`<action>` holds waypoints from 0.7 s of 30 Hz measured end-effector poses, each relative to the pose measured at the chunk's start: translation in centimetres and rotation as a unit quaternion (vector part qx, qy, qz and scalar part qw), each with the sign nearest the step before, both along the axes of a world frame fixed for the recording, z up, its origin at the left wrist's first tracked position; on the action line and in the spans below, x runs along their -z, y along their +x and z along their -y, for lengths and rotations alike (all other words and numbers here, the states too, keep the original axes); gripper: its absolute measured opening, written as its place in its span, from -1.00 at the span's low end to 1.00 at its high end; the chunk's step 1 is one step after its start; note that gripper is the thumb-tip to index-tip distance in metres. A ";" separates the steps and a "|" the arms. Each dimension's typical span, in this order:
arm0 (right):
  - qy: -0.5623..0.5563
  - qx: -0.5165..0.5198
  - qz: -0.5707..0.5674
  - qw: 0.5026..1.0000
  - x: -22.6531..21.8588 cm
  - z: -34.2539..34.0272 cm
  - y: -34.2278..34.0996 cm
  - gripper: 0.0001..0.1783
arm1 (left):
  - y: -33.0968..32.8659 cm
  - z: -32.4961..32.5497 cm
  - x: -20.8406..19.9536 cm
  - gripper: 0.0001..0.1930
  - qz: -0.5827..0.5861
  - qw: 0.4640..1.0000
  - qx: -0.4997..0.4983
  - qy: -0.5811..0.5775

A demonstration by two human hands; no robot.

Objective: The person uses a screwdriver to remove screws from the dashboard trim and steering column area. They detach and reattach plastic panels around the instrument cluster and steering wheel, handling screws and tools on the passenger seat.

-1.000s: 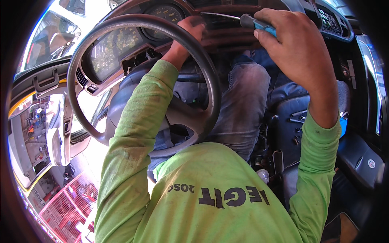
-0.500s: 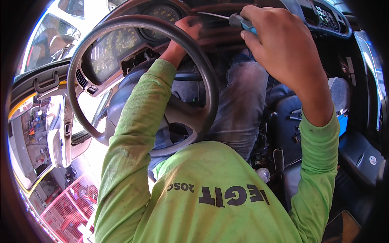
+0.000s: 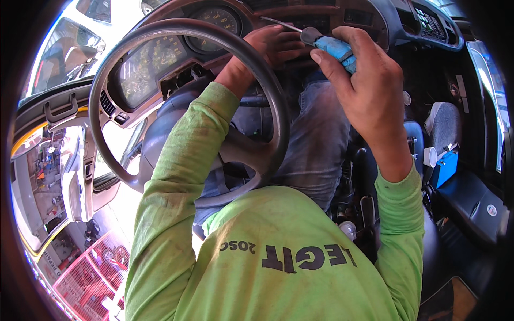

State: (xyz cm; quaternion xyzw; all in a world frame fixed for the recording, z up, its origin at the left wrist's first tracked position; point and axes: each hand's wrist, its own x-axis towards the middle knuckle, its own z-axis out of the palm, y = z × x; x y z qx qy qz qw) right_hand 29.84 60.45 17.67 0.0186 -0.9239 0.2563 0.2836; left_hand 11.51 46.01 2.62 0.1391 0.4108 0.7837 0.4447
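A screwdriver [image 3: 336,51] with a blue handle is gripped in my right hand [image 3: 372,88], the thumb and fingers around the handle. Its thin shaft points left along the dashboard, and the tip is by the right edge of the instrument cluster [image 3: 211,24]. Just below the shaft, my left hand [image 3: 270,45] lies against the brown dash panel with its fingers stretched to the right. My left forearm passes behind the upper rim of the steering wheel [image 3: 276,91]. Whether the tip touches a screw is too small to tell.
An opening [image 3: 184,80] gapes in the dash left of the column. To the left is the open door [image 3: 77,171], with a red mesh crate [image 3: 93,278] outside. The gear lever [image 3: 368,208], a white cup [image 3: 430,157] and a blue box [image 3: 445,168] are at the right.
My right hand has moved down and slightly left, showing more of the blue handle. My left hand has shifted right, and its fingers have straightened out along the dash.
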 end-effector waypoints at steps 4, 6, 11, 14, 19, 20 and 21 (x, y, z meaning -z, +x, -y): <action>-0.009 -0.012 -0.005 1.000 -0.5 -0.1 0.5 -0.68 | 1.2 -0.3 -1.5 -0.66 0.123 0.987 -0.006 0.104; 0.011 -0.030 -0.008 0.999 -0.7 -0.4 0.8 -0.66 | 1.0 -0.2 -1.2 -0.66 0.106 0.988 -0.008 0.116; 0.016 0.051 0.093 0.994 -0.1 -0.1 1.2 -0.65 | 0.7 -0.7 -0.1 -0.67 0.052 0.995 -0.053 0.063; 0.010 -0.016 0.008 1.000 -0.2 -0.6 1.0 -0.70 | 1.1 -0.7 -0.3 -0.68 0.058 0.995 -0.057 0.053; 0.033 -0.006 0.044 0.998 -0.2 -0.8 1.4 -0.65 | 0.3 -0.4 0.7 -0.67 0.072 0.994 -0.027 0.078; 0.025 0.017 0.046 0.999 0.0 -0.6 1.4 -0.64 | 0.1 -0.5 1.0 -0.65 0.078 0.993 -0.020 0.084; 0.001 0.034 0.073 0.997 -0.2 -0.5 1.3 -0.64 | -0.1 -0.5 1.2 -0.64 0.084 0.992 -0.012 0.093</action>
